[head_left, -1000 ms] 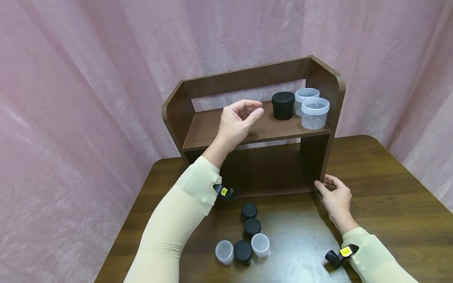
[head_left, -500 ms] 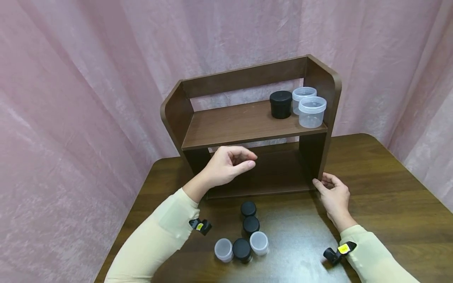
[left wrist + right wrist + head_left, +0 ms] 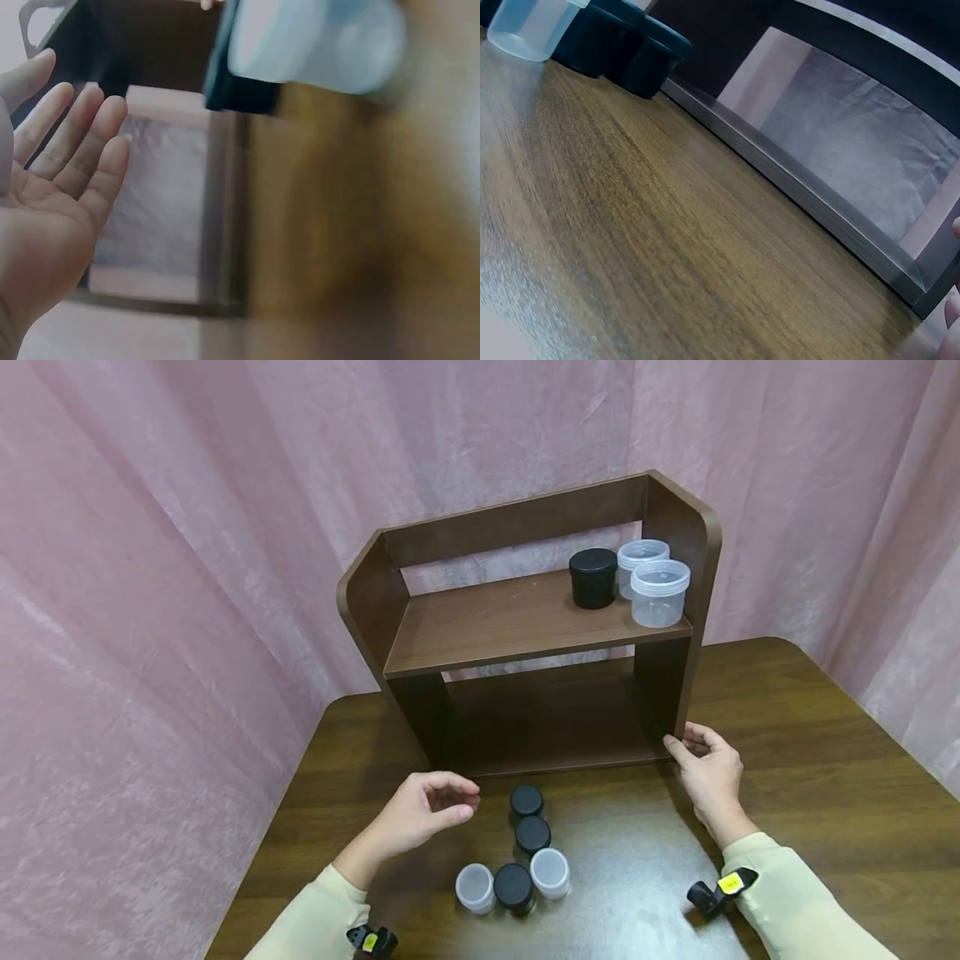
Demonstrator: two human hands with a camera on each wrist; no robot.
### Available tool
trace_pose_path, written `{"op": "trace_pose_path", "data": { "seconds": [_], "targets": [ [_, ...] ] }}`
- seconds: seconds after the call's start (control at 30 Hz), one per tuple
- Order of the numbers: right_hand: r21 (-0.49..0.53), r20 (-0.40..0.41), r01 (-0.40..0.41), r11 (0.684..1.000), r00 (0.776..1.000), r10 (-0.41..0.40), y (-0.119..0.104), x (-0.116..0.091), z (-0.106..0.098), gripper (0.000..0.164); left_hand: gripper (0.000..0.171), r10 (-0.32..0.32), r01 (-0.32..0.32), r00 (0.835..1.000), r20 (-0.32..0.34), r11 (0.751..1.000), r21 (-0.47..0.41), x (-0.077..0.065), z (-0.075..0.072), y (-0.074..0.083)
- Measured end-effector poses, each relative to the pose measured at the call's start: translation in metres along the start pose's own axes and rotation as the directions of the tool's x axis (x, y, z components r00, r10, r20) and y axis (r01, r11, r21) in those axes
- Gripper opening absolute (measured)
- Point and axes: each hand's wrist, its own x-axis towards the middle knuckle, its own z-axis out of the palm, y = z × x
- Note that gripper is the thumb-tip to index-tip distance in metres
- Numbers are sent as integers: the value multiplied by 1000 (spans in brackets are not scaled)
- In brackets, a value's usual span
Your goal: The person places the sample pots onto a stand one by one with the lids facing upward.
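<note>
A two-tier brown shelf [image 3: 480,622] stands on the table. My right hand [image 3: 711,777] grips the lower front edge of its right side panel, thumb in front; in the right wrist view only some fingers [image 3: 951,334] show. My left hand [image 3: 423,810] hovers with loosely bent fingers and nothing in it, left of the small jars. In the left wrist view its palm [image 3: 52,202] faces the camera. In front of the shelf stand three black-lidded jars [image 3: 532,834] and two translucent ones, a left one [image 3: 476,888] and a right one [image 3: 550,873].
On the upper board, at its right end, sit a larger black jar [image 3: 593,581] and two clear lidded jars, one in front [image 3: 660,597] and one behind [image 3: 642,553]. A wooden table [image 3: 810,743] bears everything. Pink curtains [image 3: 225,527] hang behind.
My left hand has come down from beside the upper board, past the lower tier, to the table area left of the small jars. My right hand keeps its grip on the shelf.
</note>
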Motion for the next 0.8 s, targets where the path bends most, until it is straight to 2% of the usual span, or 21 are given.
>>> {"op": "trace_pose_path", "data": {
  "seconds": [0.13, 0.33, 0.5, 0.8],
  "targets": [
    [-6, -4, -16, 1000, 1000, 16, 0, 0, -1, 36, 32, 0, 5, 999, 49, 995, -97, -22, 4, -31],
    [-10, 6, -27, 1000, 1000, 27, 1, -1, 1, 38, 47, -1, 36, 985, 173, 979, -201, -41, 15, -56],
    [-5, 11, -28, 1000, 1000, 28, 0, -3, 1, 38, 57, 32, 25, 965, 259, 977, -212, -47, 22, -63],
    [-9, -8, 0, 1000, 1000, 0, 1, 0, 1, 36, 51, 36, 29, 956, 293, 976, -216, -45, 29, -65]
  ]
}}
